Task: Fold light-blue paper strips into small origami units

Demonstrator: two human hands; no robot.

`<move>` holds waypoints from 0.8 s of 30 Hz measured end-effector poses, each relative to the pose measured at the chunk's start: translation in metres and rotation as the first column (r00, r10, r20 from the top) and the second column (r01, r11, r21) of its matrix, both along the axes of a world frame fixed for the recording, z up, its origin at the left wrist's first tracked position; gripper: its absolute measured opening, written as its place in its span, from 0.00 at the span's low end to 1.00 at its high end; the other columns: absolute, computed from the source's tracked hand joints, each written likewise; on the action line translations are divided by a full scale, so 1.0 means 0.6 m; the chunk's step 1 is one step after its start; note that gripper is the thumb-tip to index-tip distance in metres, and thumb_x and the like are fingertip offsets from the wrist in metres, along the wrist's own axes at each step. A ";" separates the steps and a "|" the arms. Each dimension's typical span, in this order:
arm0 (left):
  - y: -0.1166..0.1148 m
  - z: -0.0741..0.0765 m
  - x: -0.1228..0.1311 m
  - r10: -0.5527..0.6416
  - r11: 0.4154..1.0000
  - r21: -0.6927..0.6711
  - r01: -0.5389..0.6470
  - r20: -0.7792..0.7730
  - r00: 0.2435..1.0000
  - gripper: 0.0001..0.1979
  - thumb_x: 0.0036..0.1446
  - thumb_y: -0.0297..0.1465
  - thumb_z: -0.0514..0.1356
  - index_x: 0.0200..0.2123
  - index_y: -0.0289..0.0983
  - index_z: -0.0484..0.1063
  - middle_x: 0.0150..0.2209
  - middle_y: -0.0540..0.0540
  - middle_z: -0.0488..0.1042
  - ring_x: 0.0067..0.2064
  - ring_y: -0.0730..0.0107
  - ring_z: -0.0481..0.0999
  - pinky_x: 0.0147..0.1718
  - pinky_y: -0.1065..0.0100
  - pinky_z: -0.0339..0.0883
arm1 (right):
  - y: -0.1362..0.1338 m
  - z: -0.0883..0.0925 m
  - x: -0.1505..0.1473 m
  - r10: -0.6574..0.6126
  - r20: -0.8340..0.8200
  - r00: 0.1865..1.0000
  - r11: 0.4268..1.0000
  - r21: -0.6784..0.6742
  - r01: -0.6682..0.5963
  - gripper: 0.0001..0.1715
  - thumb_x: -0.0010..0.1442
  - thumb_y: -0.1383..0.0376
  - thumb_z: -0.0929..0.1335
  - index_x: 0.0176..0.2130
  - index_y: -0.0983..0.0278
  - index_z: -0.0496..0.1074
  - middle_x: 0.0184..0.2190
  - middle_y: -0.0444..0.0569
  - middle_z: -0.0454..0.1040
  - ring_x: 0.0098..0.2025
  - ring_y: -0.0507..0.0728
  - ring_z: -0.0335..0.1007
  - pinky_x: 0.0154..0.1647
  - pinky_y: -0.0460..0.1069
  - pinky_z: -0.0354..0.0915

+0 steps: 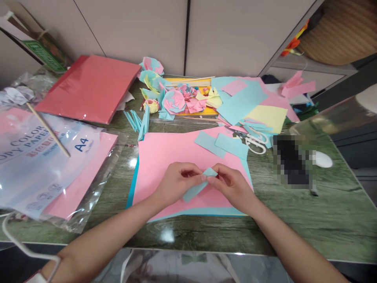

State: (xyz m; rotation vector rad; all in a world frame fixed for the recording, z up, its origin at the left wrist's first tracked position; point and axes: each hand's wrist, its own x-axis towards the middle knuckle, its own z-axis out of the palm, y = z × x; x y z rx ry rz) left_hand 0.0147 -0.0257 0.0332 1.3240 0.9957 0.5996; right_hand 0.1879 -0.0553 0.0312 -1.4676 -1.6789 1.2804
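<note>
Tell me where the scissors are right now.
In the head view, the scissors lie right of centre on the table, at the far right corner of the big pink sheet, just below the yellow sheet and beyond the right hand.

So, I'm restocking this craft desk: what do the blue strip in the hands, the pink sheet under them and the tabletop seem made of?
Blue strip, pinched between left hand and right hand: thin matte paper, it seems; flat colour, crisp edges. Pink sheet: likely the same matte paper, lying flat without shine. Table: glossy, green wood-grain look, mirroring lights; perhaps laminate or glass-covered, can't tell which.
</note>
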 end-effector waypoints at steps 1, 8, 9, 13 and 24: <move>0.000 0.000 0.001 0.004 1.000 0.010 -0.004 0.002 1.000 0.08 0.48 0.33 0.59 0.25 0.34 0.73 0.22 0.51 0.69 0.25 0.77 0.63 0.24 0.73 0.56 | -0.001 0.001 0.000 -0.001 0.011 1.000 1.000 0.006 0.001 0.08 0.55 0.60 0.63 0.29 0.63 0.65 0.23 0.41 0.62 0.26 0.48 0.55 0.28 0.45 0.54; -0.006 0.006 0.003 0.110 0.988 0.112 -0.107 -0.018 0.994 0.08 0.47 0.35 0.60 0.25 0.35 0.73 0.21 0.51 0.68 0.24 0.78 0.60 0.23 0.74 0.54 | -0.005 0.012 0.000 -0.133 -0.301 0.944 0.970 -0.235 0.062 0.10 0.54 0.59 0.65 0.35 0.61 0.60 0.15 0.39 0.70 0.17 0.50 0.65 0.20 0.44 0.59; -0.008 0.008 0.004 0.100 0.990 0.100 -0.098 -0.016 0.995 0.08 0.48 0.34 0.60 0.26 0.35 0.73 0.22 0.51 0.69 0.24 0.78 0.61 0.22 0.74 0.54 | -0.006 0.012 0.001 -0.140 -0.342 0.929 0.970 -0.237 0.059 0.10 0.53 0.59 0.65 0.34 0.61 0.60 0.17 0.41 0.72 0.19 0.51 0.68 0.21 0.45 0.61; -0.008 0.012 0.004 0.119 0.988 0.086 -0.126 0.083 0.989 0.07 0.48 0.30 0.60 0.33 0.38 0.74 0.29 0.49 0.73 0.31 0.74 0.69 0.30 0.73 0.61 | -0.012 0.007 0.002 -0.118 -0.332 0.936 0.993 -0.046 0.109 0.05 0.52 0.64 0.66 0.31 0.61 0.64 0.26 0.45 0.75 0.30 0.53 0.72 0.31 0.47 0.66; 0.003 0.003 -0.003 0.095 0.897 -0.440 0.048 0.297 0.950 0.06 0.45 0.30 0.62 0.26 0.33 0.69 0.22 0.51 0.70 0.25 0.79 0.69 0.26 0.76 0.59 | -0.007 -0.006 0.012 -0.054 0.100 0.994 0.721 0.692 -0.031 0.15 0.50 0.76 0.64 0.35 0.59 0.70 0.28 0.44 0.73 0.33 0.53 0.68 0.37 0.52 0.64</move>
